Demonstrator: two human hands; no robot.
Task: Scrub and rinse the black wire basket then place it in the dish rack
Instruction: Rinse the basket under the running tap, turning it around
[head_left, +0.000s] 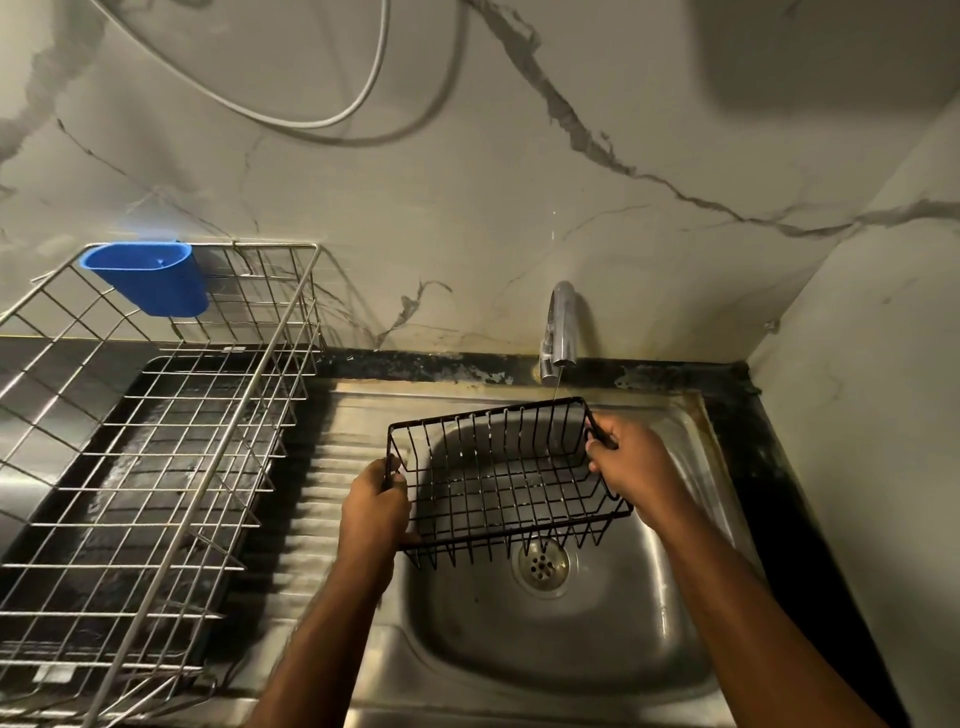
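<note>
Countertop (31, 374) at the far left is dark and carries a silver wire dish rack (156, 467), which sits on a black drip tray (171, 374) and holds no dishes. A blue plastic cup holder (148, 278) hangs on the rack's back rail, against the marble-pattern wall (467, 208). Just right of the rack, the ribbed drainboard (317, 483) of the stainless sink (691, 457) runs toward the basin. Left hand (374, 512) is closed around the left end of the black wire basket (501, 478), fingers wrapped over the end wires and thumb on the near side. The basket is held level and upright above the basin, clear of the sink floor, well apart from the dish rack, with the drain strainer (540, 564) visible below its near edge. A chrome tap (560, 327) stands at the back of the sink; a thin stream of water (556, 387) appears to fall from it onto the basket's back right corner, though the stream is faint. Right hand (631, 462) grips the basket's right end, fingers curled tight over the top rim wire. A white hose (332, 117) loops across the wall above.
</note>
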